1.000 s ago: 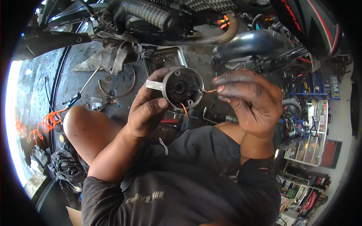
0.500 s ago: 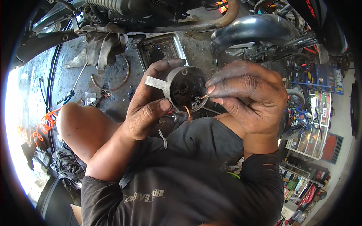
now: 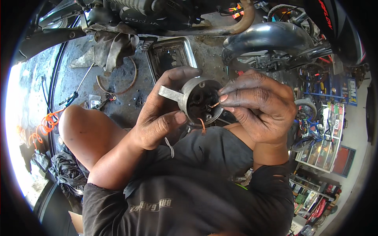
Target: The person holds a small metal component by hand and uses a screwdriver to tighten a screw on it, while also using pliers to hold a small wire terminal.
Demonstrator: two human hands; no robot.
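A round metal cap [image 3: 196, 105], dark inside with small screws and fittings, is held up over my lap. A flat metal lug [image 3: 171, 94] sticks out from its left side. My left hand [image 3: 157, 118] is closed around the cap's left wall, thumb at the near side and fingers behind. At the cap's right rim, the thumb and fingers of my right hand [image 3: 262, 104] pinch the end of a short copper wire [image 3: 214, 105] coming out of it. A second copper wire [image 3: 203, 125] hangs loose over the near rim. The fingertips hide the first wire's tip.
Beyond my hands is a motorcycle's underside [image 3: 157, 19] with a grey cloth [image 3: 112, 47] by it. A metal drain tray [image 3: 192, 53] lies on the stained floor. A curved dark fender [image 3: 271, 35] stands at far right, an orange coiled hose [image 3: 49, 124] at left, stocked shelves [image 3: 319, 153] at right.
The cap has shifted slightly right and nearer to me with my left hand, and tilted a little. My right hand keeps its pinch on the copper wire, almost in place.
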